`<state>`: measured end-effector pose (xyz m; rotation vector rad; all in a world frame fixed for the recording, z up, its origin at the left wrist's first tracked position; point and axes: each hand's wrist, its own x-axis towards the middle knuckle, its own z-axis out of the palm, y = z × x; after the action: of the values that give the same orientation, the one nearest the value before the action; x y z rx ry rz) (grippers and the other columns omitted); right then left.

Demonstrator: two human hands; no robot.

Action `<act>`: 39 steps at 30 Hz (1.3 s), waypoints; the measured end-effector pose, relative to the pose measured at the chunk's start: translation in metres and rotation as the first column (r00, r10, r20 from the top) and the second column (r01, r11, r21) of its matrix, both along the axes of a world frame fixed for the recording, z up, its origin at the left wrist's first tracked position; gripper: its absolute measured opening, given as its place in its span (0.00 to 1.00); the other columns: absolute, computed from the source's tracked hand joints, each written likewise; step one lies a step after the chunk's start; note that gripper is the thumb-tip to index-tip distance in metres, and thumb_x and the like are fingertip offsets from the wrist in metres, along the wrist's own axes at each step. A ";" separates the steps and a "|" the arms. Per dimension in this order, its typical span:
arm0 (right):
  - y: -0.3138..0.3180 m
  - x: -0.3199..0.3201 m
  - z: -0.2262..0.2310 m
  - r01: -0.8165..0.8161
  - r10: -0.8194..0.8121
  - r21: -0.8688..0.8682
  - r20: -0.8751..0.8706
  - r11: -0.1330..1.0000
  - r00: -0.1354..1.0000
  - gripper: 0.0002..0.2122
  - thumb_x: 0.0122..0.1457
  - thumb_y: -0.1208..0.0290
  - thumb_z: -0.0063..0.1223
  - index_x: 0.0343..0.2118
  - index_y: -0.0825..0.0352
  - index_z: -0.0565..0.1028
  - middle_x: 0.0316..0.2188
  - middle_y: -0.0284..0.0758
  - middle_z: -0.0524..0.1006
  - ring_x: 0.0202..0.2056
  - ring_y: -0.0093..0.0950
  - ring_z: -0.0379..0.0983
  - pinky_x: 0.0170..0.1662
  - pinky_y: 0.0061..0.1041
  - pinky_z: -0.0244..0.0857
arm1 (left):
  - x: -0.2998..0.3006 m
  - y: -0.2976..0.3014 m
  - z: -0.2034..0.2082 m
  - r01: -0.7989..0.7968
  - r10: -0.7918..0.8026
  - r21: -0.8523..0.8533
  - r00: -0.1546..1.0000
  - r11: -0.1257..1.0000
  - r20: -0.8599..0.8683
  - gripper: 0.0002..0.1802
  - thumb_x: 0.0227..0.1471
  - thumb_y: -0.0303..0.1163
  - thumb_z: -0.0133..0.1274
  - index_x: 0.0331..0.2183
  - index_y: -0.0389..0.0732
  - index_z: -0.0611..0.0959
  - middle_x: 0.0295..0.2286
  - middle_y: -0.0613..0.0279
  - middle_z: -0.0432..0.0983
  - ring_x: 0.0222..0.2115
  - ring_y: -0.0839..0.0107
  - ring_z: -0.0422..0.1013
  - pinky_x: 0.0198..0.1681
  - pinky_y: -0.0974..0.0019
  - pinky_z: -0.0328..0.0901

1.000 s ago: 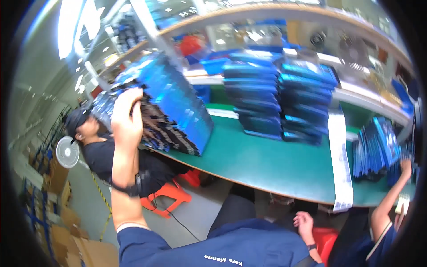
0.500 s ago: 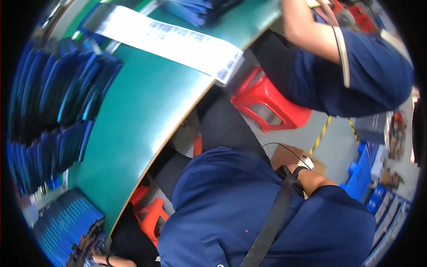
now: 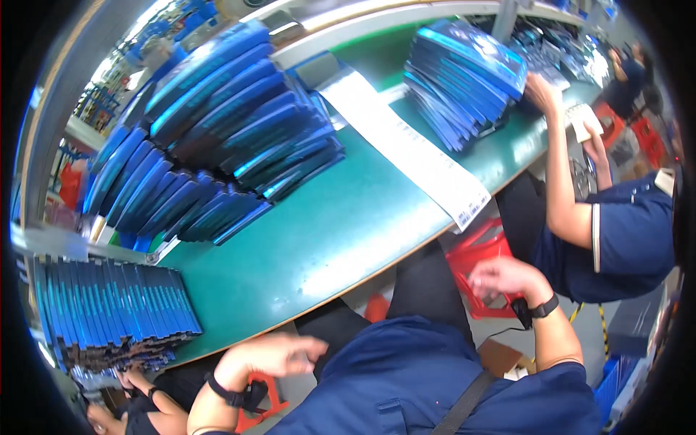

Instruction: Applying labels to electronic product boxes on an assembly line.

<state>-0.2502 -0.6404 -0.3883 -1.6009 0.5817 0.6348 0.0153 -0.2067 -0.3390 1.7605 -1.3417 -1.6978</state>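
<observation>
We see the left hand and the right hand by the dark blue shirt, both with loose, bent fingers and nothing in them that we can see, while the blue boxes sit on the green table, apart from the fingers. We see that the boxes are flat and shiny, packed close in leaning piles, with a long white paper strip between two of the piles. Half a second ago we find only the right hand, beside the waist, but now we see both.
</observation>
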 end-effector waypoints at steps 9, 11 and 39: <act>-0.012 0.125 0.103 0.690 -0.473 0.335 0.881 0.642 0.012 0.14 0.65 0.68 0.53 0.50 0.67 0.71 0.41 0.32 0.74 0.44 0.21 0.71 0.47 0.22 0.67 | 0.048 -0.207 0.065 -0.633 0.487 -0.561 0.772 0.533 -0.408 0.27 0.65 0.42 0.45 0.59 0.37 0.67 0.50 0.51 0.71 0.50 0.62 0.70 0.50 0.59 0.67; -0.026 0.126 0.105 0.731 -0.618 0.440 0.785 0.522 -0.030 0.21 0.65 0.61 0.53 0.58 0.62 0.66 0.51 0.35 0.68 0.52 0.25 0.67 0.50 0.29 0.67 | 0.059 -0.252 0.068 -0.673 0.507 -0.517 0.739 0.529 -0.444 0.28 0.66 0.44 0.44 0.60 0.37 0.66 0.51 0.51 0.69 0.51 0.62 0.69 0.52 0.59 0.66; -0.035 0.171 0.110 0.354 -0.729 0.672 0.684 0.650 0.041 0.37 0.70 0.51 0.37 0.70 0.61 0.32 0.66 0.33 0.57 0.64 0.26 0.56 0.65 0.27 0.51 | 0.075 -0.337 0.103 -0.783 0.676 -0.489 0.600 0.385 -0.428 0.43 0.55 0.67 0.46 0.60 0.45 0.68 0.58 0.61 0.64 0.59 0.67 0.58 0.61 0.52 0.48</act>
<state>-0.0793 -0.6752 -0.2784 -0.9657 0.0998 -0.8631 0.0901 -0.5442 -0.2362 1.3975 -0.6957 -0.7003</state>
